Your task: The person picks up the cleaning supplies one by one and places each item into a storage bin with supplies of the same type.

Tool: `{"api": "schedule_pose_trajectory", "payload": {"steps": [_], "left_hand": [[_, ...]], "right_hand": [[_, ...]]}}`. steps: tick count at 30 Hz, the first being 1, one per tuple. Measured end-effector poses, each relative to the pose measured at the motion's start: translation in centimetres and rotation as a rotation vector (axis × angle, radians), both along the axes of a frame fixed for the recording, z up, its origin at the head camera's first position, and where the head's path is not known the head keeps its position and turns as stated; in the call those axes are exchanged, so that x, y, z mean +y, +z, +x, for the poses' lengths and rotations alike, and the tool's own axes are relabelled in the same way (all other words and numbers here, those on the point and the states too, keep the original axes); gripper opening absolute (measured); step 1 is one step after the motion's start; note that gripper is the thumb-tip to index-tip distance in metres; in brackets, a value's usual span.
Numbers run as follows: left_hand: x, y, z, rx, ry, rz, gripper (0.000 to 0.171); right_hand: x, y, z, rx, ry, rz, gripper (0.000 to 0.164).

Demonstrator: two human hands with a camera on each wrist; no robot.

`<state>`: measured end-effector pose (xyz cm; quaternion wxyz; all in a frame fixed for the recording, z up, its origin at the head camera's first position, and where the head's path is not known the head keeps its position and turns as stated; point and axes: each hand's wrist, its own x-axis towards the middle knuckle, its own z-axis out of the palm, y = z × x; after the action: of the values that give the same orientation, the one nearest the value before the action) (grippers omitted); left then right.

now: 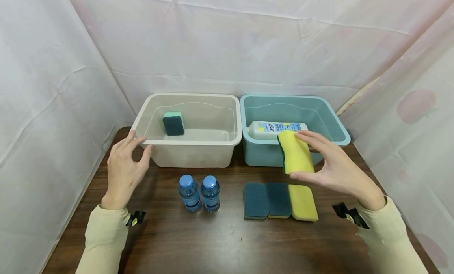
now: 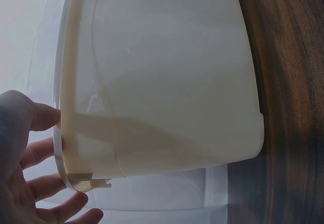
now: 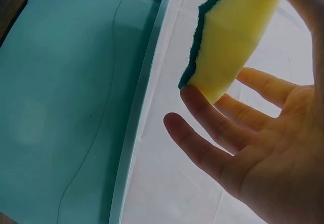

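Observation:
My right hand pinches a yellow sponge with a dark green scouring side between thumb and fingers. It is held up over the front rim of the blue bin, in which a white bottle with a printed label lies on its side. The right wrist view shows the sponge bowed a little under the grip. My left hand touches the front left corner of the beige bin, fingertips at its rim. Inside the beige bin stands a green sponge with a dark scouring face.
Two small water bottles with blue caps stand before the beige bin. In front of the blue bin lie three sponges in a row, two dark side up and one yellow side up. White fabric hangs behind and at both sides.

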<state>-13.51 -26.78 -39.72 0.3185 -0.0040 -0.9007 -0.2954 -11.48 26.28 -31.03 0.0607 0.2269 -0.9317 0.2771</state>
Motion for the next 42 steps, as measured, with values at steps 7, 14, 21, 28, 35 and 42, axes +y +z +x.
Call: {"api": "schedule_pose_trajectory", "payload": {"steps": [7,14,21,28,35,42], "left_hand": [[0.1,-0.2,0.1,0.004,-0.002,-0.003,0.037],[0.0,0.1,-0.1,0.009,-0.001,-0.007,0.036],[0.0,0.0,0.1,-0.004,-0.003,-0.006,0.036],[0.0,0.1,0.1,0.004,-0.009,-0.009,0.036],[0.0,0.1,0.1,0.010,-0.007,-0.007,0.036],[0.1,0.0,0.0,0.022,-0.009,-0.011,0.036]], "right_hand": [[0.0,0.2,-0.1,0.001,-0.007,0.030,0.102],[-0.4,0.5,-0.7,0.014,0.017,0.031,0.101],[-0.8,0.6,-1.2,-0.001,0.032,0.021,0.099],[-1.3,0.7,-1.6,0.008,0.042,0.022,0.098],[-1.7,0.9,-1.9,0.008,0.046,0.013,0.098],[-2.0,0.6,-2.3,-0.015,0.050,0.011,0.096]]}}
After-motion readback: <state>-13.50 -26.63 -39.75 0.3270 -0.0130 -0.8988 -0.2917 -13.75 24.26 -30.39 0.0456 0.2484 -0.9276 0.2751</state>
